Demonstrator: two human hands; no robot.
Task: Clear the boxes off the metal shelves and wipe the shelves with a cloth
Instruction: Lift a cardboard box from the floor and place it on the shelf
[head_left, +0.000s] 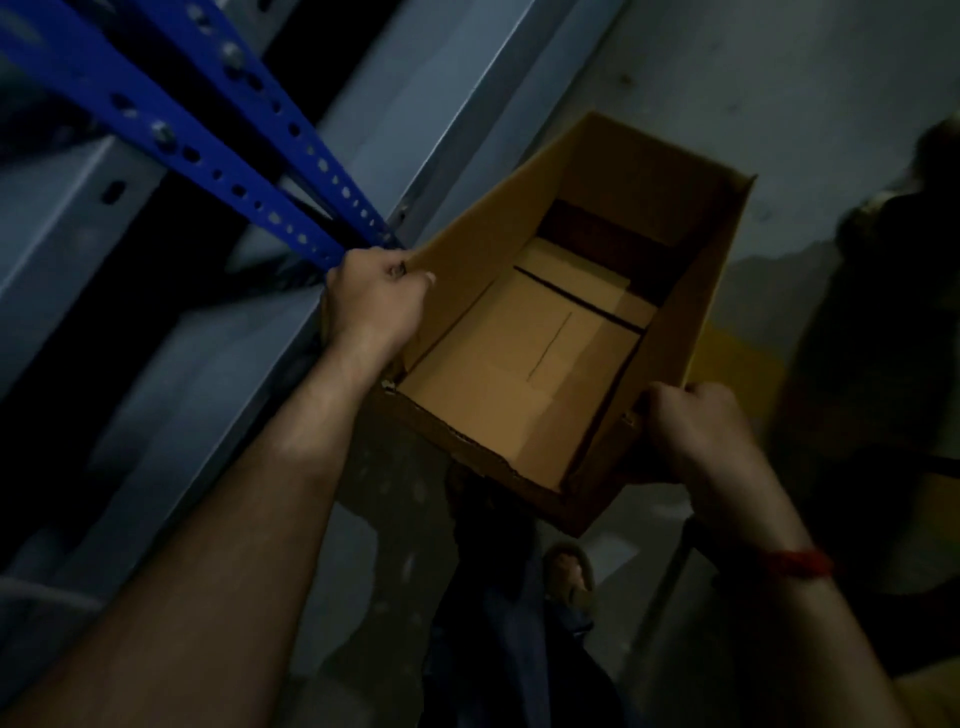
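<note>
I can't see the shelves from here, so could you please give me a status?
Left hand and right hand both grip the box rim. Box open, held beside the blue upright. Foot below box.

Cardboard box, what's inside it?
The cardboard box, gripped by the left hand and right hand, shows flat cardboard pieces on its bottom. Its far end is too dark to tell, and anything under the pieces is covered.
</note>
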